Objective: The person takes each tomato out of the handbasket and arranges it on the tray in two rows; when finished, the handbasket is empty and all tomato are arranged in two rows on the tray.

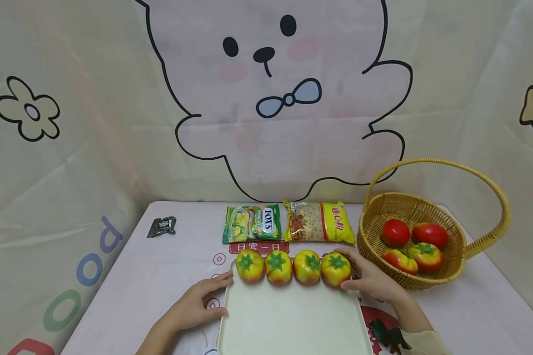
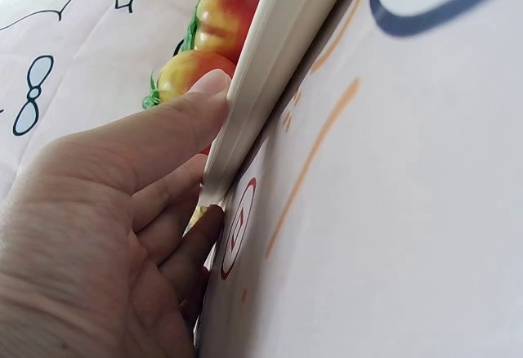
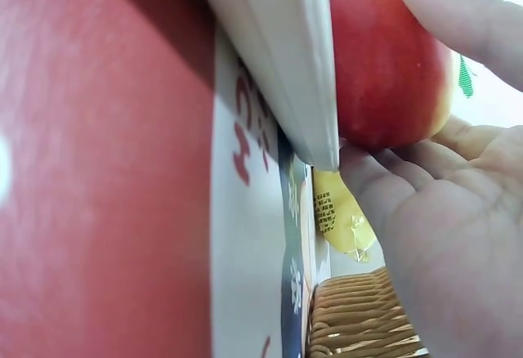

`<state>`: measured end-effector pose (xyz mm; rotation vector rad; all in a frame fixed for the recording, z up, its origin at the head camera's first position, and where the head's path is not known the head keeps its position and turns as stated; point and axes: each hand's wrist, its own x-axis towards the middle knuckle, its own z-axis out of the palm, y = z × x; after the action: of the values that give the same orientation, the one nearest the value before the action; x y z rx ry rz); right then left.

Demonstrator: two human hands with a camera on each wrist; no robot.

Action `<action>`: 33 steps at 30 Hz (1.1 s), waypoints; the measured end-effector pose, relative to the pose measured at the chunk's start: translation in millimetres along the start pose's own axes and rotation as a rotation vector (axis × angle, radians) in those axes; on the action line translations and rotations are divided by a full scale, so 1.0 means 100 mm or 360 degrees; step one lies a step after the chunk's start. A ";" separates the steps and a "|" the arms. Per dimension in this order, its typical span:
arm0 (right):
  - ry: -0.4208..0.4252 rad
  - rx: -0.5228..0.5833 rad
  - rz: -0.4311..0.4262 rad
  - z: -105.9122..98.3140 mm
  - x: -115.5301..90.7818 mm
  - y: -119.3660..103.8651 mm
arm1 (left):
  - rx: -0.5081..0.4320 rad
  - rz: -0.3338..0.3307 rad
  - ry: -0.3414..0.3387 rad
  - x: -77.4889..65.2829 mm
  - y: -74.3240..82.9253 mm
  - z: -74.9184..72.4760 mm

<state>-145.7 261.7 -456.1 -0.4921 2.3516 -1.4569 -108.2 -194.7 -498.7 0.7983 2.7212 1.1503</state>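
Observation:
A row of several yellow-red tomatoes [image 1: 307, 266] with green star-shaped tops stands along the far edge of a cream tray [image 1: 293, 315]. My right hand [image 1: 375, 276] holds the rightmost tomato [image 1: 336, 269], its thumb on the near side and its fingers around the far side. In the right wrist view that tomato [image 3: 388, 64] shows its red lower part against the tray's rim [image 3: 286, 55]. My left hand [image 1: 195, 303] rests at the tray's left edge, fingers fairly straight. Its thumb [image 2: 176, 121] touches the tray's side wall in the left wrist view.
A wicker basket [image 1: 384, 207] with a tall handle stands at the right, holding several red and yellow-red tomatoes [image 1: 395, 232]. Behind the tray lie a green FOX'S candy bag [image 1: 251, 223] and a yellow pasta bag [image 1: 320, 222]. A small black packet [image 1: 162, 226] lies at the back left.

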 end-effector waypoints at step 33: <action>0.0131 -0.0329 0.0040 -0.07 -0.15 -0.27 | -0.0002 -0.0049 0.0001 -0.01 0.03 0.00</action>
<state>-132.7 262.4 -427.7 -0.4605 2.5790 -1.2513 -106.2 -193.3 -496.5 0.7530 2.7231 1.1460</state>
